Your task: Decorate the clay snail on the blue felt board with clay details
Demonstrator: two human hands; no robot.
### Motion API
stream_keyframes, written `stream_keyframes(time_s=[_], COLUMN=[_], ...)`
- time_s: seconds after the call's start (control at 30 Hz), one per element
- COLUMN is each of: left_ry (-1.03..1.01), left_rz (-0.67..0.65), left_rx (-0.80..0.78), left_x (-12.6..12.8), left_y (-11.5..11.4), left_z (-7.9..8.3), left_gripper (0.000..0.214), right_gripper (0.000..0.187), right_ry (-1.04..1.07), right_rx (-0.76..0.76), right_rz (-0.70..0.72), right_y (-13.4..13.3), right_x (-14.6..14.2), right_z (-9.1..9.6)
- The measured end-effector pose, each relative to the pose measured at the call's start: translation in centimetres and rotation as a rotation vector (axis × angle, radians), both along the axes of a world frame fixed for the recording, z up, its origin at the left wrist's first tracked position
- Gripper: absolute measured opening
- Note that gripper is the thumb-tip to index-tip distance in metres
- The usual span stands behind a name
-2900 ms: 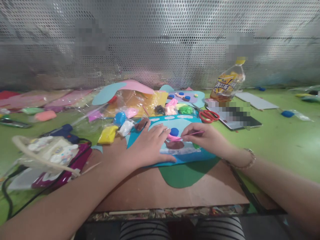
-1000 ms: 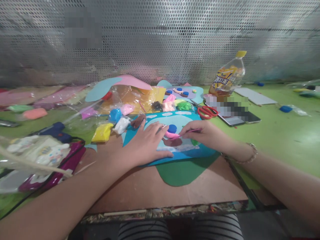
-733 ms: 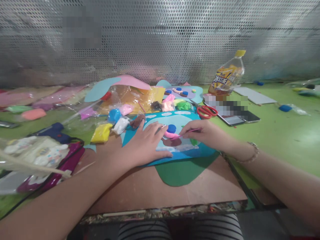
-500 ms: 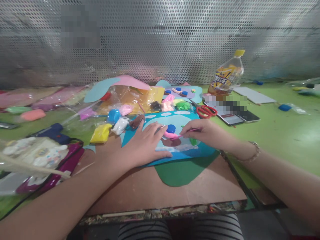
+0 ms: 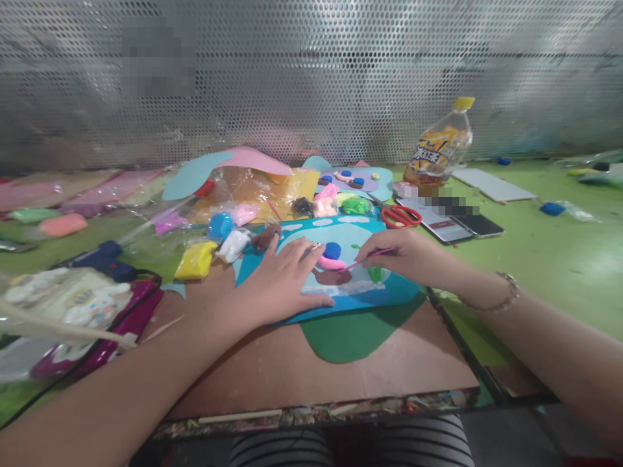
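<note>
The right hand pinched a thin pink stick between thumb and fingertips. Its grip was closed near the stick's rear end, and the tip pointed left at a pink clay strip; whether the tip touched the strip could not be told. The strip lay curved on a blue foam picture, just below a round blue clay disc and above a flat brown clay patch. The left hand lay flat on the picture's left part with fingers spread, its grip released and enclosing nothing.

The clay looked soft, matte and light. It would likely dent or smear under a squeeze, so it seemed best touched with the stick's tip or lifted gently by its ends. The foam picture looked thin and bendy, best taken by an edge.

The picture rested over a green foam sheet on a brown board, which sat on the green desk. Red-handled scissors and a yellow wrapped clay lump lay near.
</note>
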State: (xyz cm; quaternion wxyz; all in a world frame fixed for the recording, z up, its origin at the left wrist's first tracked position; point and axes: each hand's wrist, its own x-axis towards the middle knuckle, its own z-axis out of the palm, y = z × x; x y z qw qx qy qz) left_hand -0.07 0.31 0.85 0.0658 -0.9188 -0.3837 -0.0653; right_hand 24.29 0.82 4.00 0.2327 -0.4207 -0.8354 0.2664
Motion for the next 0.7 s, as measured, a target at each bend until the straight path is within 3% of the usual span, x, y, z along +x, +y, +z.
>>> stream_keyframes(time_s=[0.7], left_ry=[-0.024], left_rz=[-0.013], left_rx=[0.003], left_x=[-0.2], left_y=[0.0], left_z=[-0.3], left_gripper=[0.082], right_gripper=[0.014], right_ry=[-0.137], right_rx=[0.056], right_rz=[-0.001], right_y=[-0.1], right_x=[0.8], right_z=[1.3])
